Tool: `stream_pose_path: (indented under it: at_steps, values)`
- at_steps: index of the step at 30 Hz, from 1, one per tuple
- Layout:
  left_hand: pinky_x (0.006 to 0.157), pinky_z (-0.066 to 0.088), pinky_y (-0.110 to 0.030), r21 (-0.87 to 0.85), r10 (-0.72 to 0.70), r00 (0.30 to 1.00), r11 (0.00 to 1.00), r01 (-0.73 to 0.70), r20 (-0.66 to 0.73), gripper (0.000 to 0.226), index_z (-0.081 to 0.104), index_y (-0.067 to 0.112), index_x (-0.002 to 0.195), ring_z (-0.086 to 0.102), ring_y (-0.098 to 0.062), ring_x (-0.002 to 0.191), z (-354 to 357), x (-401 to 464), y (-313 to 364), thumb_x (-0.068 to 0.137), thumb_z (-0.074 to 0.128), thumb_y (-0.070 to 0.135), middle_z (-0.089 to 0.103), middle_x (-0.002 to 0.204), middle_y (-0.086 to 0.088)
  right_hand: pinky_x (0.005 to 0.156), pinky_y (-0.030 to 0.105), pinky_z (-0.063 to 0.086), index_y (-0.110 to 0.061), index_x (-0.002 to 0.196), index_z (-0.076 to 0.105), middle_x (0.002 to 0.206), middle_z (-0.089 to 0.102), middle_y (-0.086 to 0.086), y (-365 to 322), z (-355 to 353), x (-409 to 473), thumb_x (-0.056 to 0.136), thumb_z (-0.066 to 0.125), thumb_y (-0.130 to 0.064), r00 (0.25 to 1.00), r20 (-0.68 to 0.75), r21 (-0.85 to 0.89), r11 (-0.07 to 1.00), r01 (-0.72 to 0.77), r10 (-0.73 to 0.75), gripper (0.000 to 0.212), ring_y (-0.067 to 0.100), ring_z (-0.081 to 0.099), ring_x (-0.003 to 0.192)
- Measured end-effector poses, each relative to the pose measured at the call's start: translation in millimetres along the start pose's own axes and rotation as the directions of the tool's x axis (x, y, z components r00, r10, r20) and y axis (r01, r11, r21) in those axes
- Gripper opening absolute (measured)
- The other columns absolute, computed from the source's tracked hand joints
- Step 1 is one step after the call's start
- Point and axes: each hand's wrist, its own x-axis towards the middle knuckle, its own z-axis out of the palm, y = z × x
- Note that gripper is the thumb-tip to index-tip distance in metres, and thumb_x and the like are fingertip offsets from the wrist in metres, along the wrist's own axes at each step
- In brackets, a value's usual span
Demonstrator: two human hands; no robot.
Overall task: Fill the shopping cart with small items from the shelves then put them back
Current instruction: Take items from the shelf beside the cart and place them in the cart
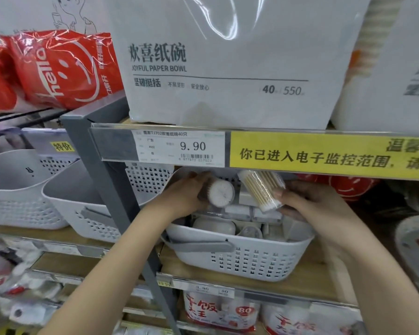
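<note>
I'm seeing both hands reaching under the shelf edge (pixel 264 151): left hand (pixel 186 197) gripping 1 swab tub (pixel 220 192), right hand (pixel 307 201) pinching another tub (pixel 261 189), apparently just clearing the basket (pixel 240 259).

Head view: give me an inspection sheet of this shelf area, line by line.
Surface: wooden shelf board under a price rail.
Job's things: two clear tubs of cotton swabs, one end-on, the other tilted, both held above a white basket of small white items.
Clutter: more white baskets to the left.
Grippers: left hand and right hand each grip a tub.
Cables: nothing seen.
Surroundings: paper bowl pack and red packs above; yellow notice.
</note>
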Motion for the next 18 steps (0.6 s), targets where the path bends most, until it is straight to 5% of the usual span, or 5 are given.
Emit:
stream_pose_path:
  at_steps: [5, 9, 13, 16, 18]
  values:
    - [0.088, 0.034, -0.017, -0.315, -0.021, 1.000, 0.949, 0.021, 0.003, 0.042, 0.048, 0.021, 0.130, 0.049, -0.011, 0.114, 3, 7, 4, 0.091, 0.057, 0.009, 0.055, 0.128, 0.002, 0.083, 0.021, 0.055, -0.012, 0.106, 0.068, 0.099, 0.074, 0.005, 3, -2, 2, 0.082, 0.069, -0.017, 1.000, -0.012, 0.022, 1.000, 0.011, -0.011, 0.024, 0.015, 0.070, 0.096]
    - [0.087, 0.051, -0.035, -0.756, -0.207, 0.977, 0.647, 0.095, -0.055, 0.016, 0.069, 0.017, 0.098, 0.063, -0.022, 0.101, 6, 10, 4, 0.090, 0.058, 0.009, 0.069, 0.105, -0.003, 0.084, 0.023, 0.056, -0.013, 0.104, 0.067, 0.097, 0.074, 0.004, 4, -1, 1, 0.080, 0.071, -0.018, 1.000, -0.014, 0.007, 1.000, 0.027, -0.027, 0.025, 0.015, 0.070, 0.094]
    - [0.083, 0.043, -0.018, -0.488, -0.141, 0.985, 0.870, 0.073, -0.104, 0.030, 0.062, 0.017, 0.113, 0.059, -0.013, 0.105, 10, 11, 1, 0.084, 0.068, 0.025, 0.064, 0.111, 0.004, 0.089, 0.033, 0.055, -0.013, 0.102, 0.067, 0.091, 0.074, 0.002, 3, 3, 1, 0.080, 0.072, -0.018, 0.999, -0.005, -0.133, 0.990, 0.039, -0.040, 0.023, 0.016, 0.070, 0.091]
    - [0.072, 0.040, -0.013, -0.443, -0.186, 0.982, 0.880, 0.171, 0.010, 0.042, 0.056, 0.016, 0.118, 0.055, -0.009, 0.100, 9, 6, 2, 0.084, 0.067, 0.039, 0.059, 0.109, 0.009, 0.093, 0.036, 0.052, -0.016, 0.103, 0.066, 0.093, 0.073, -0.003, 2, 5, 0, 0.079, 0.074, -0.019, 0.998, 0.005, -0.231, 0.971, 0.055, -0.055, 0.026, 0.011, 0.068, 0.090]
    - [0.080, 0.040, -0.020, -0.376, -0.175, 0.978, 0.904, 0.204, 0.109, 0.050, 0.055, 0.021, 0.124, 0.055, -0.011, 0.105, 10, 5, 2, 0.084, 0.064, 0.049, 0.059, 0.116, 0.009, 0.091, 0.031, 0.051, -0.017, 0.108, 0.065, 0.097, 0.071, -0.006, 1, 7, 0, 0.078, 0.075, -0.018, 0.997, 0.009, -0.267, 0.961, 0.077, -0.078, 0.031, 0.007, 0.066, 0.092]
